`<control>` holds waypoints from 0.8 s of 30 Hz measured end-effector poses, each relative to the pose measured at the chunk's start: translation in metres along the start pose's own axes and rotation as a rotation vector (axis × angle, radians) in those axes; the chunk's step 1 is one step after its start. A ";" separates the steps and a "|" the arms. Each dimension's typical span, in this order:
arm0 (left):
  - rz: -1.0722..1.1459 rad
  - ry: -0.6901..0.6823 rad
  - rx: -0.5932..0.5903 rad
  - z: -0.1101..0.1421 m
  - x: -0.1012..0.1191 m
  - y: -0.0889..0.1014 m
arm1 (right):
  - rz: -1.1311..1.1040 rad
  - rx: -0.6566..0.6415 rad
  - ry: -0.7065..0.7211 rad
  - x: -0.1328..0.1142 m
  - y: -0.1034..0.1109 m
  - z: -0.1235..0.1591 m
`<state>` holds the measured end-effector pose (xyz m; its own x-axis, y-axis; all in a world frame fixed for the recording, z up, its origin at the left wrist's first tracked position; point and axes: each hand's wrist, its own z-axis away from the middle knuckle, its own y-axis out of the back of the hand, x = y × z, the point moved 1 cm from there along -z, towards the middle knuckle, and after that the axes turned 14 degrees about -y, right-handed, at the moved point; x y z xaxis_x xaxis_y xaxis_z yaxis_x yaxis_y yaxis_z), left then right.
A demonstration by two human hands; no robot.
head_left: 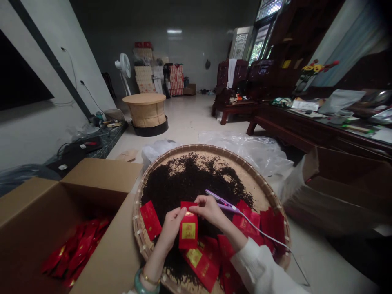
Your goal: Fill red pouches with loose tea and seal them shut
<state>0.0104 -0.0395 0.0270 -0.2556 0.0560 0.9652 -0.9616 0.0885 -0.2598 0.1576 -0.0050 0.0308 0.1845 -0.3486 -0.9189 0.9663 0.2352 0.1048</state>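
Between my hands a red packet (pixel 188 233) with a gold label hangs upright over a round woven bamboo tray (pixel 266 185). My left hand (pixel 172 224) pinches its upper left edge, and my right hand (pixel 210 209) grips the top right edge. Dark loose tea leaves (pixel 183 179) cover much of the tray. Just beyond my right hand lies a purple hand-held heat sealer (pixel 225 204) with a white cord. Several more red packets (pixel 203 263) lie below my hands and on the tray's right side, and one red packet (pixel 151 220) rests at the left.
At the left an open cardboard box (pixel 102 175) holds several red packets (pixel 79 249). Another box (pixel 346 179) stands at the right. Clear plastic sheeting (pixel 245 151) lies behind the tray. Farther back are a round wooden-topped drum (pixel 145 110), a white fan (pixel 124 67) and a dark wooden table (pixel 324 126).
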 end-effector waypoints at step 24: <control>0.164 0.193 0.011 0.003 -0.015 0.001 | 0.662 0.386 0.154 0.044 0.091 -0.028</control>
<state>0.0129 -0.0432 0.0121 -0.3855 0.2582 0.8858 -0.9100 0.0522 -0.4113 0.2491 0.0266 -0.0111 0.7446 -0.1098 -0.6585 0.6631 0.0084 0.7484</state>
